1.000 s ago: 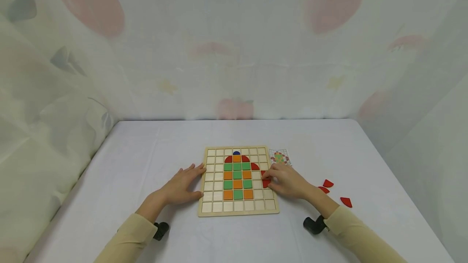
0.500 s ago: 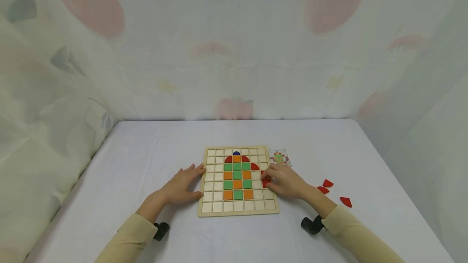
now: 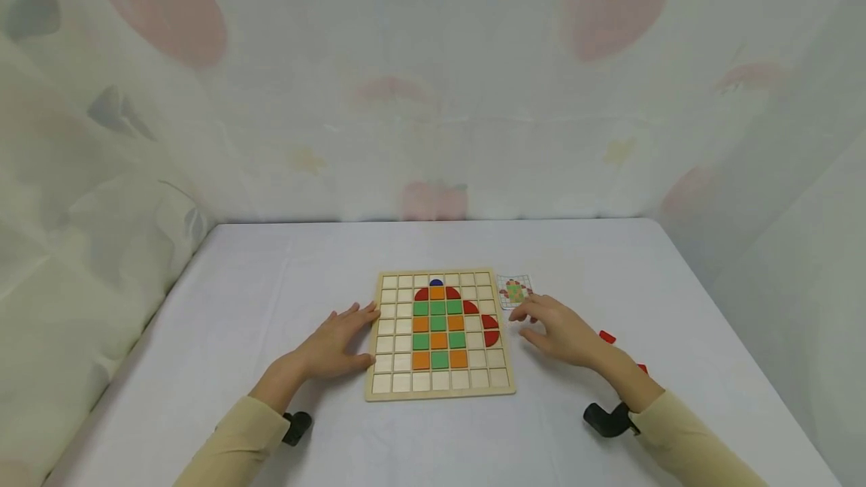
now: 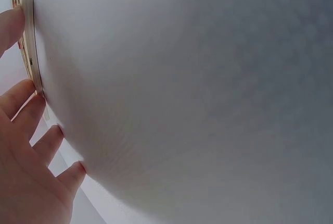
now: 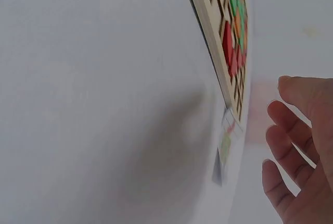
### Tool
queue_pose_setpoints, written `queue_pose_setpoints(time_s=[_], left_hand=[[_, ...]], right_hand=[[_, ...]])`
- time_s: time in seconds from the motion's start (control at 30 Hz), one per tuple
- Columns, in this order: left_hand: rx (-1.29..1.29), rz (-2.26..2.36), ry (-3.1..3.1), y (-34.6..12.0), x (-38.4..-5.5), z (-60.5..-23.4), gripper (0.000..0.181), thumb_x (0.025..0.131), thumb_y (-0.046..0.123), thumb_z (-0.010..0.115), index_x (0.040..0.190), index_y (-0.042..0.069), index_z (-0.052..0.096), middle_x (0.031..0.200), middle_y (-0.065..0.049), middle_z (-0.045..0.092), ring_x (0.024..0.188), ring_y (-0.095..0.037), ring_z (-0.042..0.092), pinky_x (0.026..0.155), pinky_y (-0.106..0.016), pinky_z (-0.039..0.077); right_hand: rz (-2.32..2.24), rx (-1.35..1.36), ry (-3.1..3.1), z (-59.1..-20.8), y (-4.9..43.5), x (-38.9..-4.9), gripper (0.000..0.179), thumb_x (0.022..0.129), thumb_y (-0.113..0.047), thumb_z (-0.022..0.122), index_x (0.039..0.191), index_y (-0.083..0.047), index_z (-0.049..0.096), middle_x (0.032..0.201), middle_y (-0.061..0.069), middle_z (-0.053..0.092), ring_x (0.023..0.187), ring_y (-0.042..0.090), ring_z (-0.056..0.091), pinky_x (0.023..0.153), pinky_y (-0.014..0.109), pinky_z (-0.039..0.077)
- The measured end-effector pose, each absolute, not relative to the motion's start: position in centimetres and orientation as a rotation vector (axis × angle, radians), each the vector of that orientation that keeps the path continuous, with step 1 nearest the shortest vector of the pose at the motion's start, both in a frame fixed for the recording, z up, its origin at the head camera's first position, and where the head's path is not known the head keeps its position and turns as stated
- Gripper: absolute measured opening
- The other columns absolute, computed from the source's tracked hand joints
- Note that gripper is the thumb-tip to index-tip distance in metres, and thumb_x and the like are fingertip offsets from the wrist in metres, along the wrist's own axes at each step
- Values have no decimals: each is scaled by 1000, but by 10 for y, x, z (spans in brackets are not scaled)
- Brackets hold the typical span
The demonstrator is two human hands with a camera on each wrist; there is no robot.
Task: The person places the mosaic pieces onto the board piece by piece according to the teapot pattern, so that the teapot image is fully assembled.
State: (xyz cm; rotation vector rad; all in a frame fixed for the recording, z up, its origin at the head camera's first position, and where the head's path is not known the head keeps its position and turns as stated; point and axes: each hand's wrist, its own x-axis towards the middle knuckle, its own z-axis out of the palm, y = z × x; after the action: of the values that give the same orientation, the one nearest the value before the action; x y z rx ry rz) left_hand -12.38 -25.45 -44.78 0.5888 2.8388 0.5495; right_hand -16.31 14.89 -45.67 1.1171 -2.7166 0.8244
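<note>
A square wooden grid board (image 3: 396, 383) lies on the table, with orange, green, red and blue pieces set in its cells. My left hand (image 3: 336, 343) rests at the board's left edge with its fingers spread; in the left wrist view the thumb and a fingertip touch the wooden rim (image 4: 28, 41). Just off the right edge, my right hand (image 3: 558, 331) hovers over the table, fingers loosely bent and holding nothing. Two red quarter-round pieces (image 3: 490, 338) sit one above the other in the board's right column. A blue half-round piece (image 3: 436, 282) sits at the top.
A small printed pattern card (image 3: 512, 290) lies by the board's upper right corner, partly behind the right fingers. Loose red pieces (image 3: 607, 337) lie on the white tablecloth (image 3: 304, 261) beyond the right forearm, partly hidden by it.
My right hand has let go of the red piece in the right column and moved right, off the board. Both red pieces there now show fully. My left hand has stayed put.
</note>
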Motion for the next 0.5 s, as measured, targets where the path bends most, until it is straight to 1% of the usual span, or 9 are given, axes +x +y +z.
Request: queue_pose_setpoints(time_s=[0.17, 0.33, 0.5], left_hand=[[600, 545, 2842, -254, -124, -447, 71, 80, 31, 69, 140, 8, 39, 149, -8, 30, 137, -37, 24, 106, -62, 16], [608, 551, 2845, -255, -124, -448, 71, 80, 31, 69, 140, 7, 38, 149, -9, 30, 136, -38, 24, 106, -63, 16], [605, 556, 2845, -254, -123, -448, 72, 79, 31, 69, 140, 7, 38, 149, -9, 30, 136, -38, 24, 106, -63, 16]], right_hand=[[861, 1032, -2678, -451, 176, -160, 25, 79, -7, 70, 103, -12, 63, 97, -1, 63, 85, 13, 57, 73, 34, 52], [840, 924, -2620, -451, 203, -158, 30, 76, -4, 72, 103, -13, 62, 95, -1, 63, 83, 12, 57, 68, 31, 51], [814, 828, -2596, -454, 227, -154, 33, 73, 1, 73, 103, -10, 62, 95, 1, 63, 80, 12, 56, 65, 28, 51]])
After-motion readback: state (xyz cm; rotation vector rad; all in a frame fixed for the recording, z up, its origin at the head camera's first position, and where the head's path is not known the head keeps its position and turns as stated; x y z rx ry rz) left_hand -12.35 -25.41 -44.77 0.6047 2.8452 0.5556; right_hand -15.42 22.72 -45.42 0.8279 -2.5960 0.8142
